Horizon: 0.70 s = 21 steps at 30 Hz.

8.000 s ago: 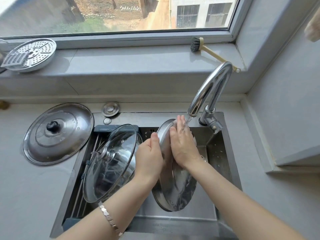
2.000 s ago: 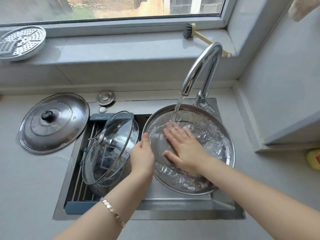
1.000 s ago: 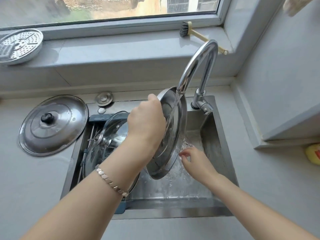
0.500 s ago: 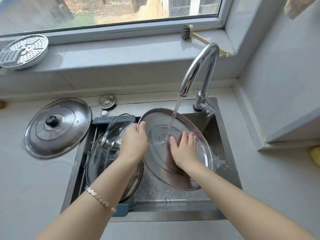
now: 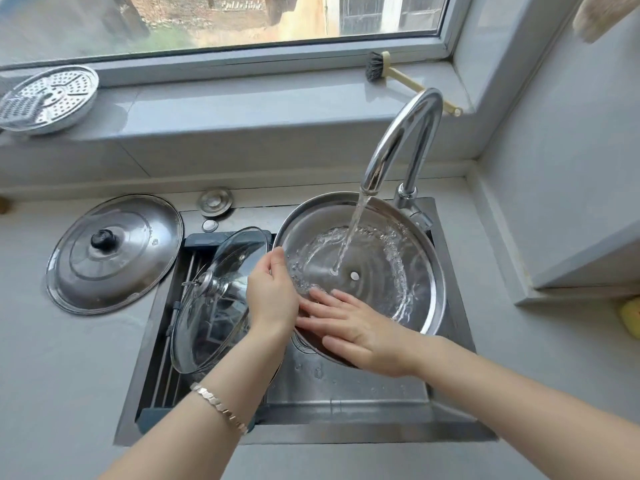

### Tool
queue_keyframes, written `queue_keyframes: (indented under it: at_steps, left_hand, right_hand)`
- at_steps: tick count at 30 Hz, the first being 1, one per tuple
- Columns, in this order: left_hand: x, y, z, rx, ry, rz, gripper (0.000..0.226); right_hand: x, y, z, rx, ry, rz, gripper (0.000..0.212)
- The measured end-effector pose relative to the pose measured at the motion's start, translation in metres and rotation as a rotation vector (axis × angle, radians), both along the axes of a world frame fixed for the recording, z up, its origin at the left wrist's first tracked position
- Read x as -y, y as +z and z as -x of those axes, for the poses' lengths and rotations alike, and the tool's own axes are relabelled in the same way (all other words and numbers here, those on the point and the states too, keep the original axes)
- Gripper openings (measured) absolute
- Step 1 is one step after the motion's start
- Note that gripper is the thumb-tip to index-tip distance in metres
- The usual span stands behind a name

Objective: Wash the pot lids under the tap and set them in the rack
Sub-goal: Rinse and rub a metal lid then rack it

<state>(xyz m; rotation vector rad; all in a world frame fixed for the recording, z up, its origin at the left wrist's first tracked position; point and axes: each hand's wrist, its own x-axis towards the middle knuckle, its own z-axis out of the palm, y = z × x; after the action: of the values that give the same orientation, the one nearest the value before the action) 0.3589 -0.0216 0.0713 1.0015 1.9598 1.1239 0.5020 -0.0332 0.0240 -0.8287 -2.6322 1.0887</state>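
A large steel pot lid lies hollow side up over the sink, and water from the running tap pours into it. My left hand grips its left rim. My right hand lies flat inside the lid near its front edge, fingers straight and pointing left. A glass lid leans in the dark rack on the sink's left side. Another steel lid with a black knob lies on the counter to the left.
A perforated steamer plate sits on the windowsill at left, a dish brush on the sill at right. A sink plug lies behind the rack. The sink basin is wet. A yellow object shows at the right edge.
The steel lid has tipped flatter and fuller under the stream. My right hand has slid toward the lid's front-left, fingers now pointing left; my left hand stays on the rim.
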Motion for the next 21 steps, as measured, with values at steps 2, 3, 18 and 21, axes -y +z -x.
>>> queue_keyframes:
  at_steps: [2, 3, 18, 21]
  left_hand:
    - [0.0, 0.004, 0.003, -0.064, -0.016, -0.051, 0.033]
    - [-0.002, 0.006, 0.005, -0.104, -0.025, -0.065, 0.031]
    - [0.009, -0.029, -0.007, 0.125, -0.087, 0.476, 0.032]
    - [0.018, -0.043, -0.014, 0.389, -0.063, 0.646, 0.028]
  right_hand:
    - [0.009, -0.003, -0.024, -0.118, -0.133, 0.161, 0.039]
    - [0.012, -0.005, -0.036, -0.148, -0.27, 0.184, 0.033]
    - [-0.036, -0.028, -0.089, 0.052, -1.315, 0.465, 0.037]
    - [-0.053, -0.006, -0.108, 0.089, -1.235, 0.245, 0.04]
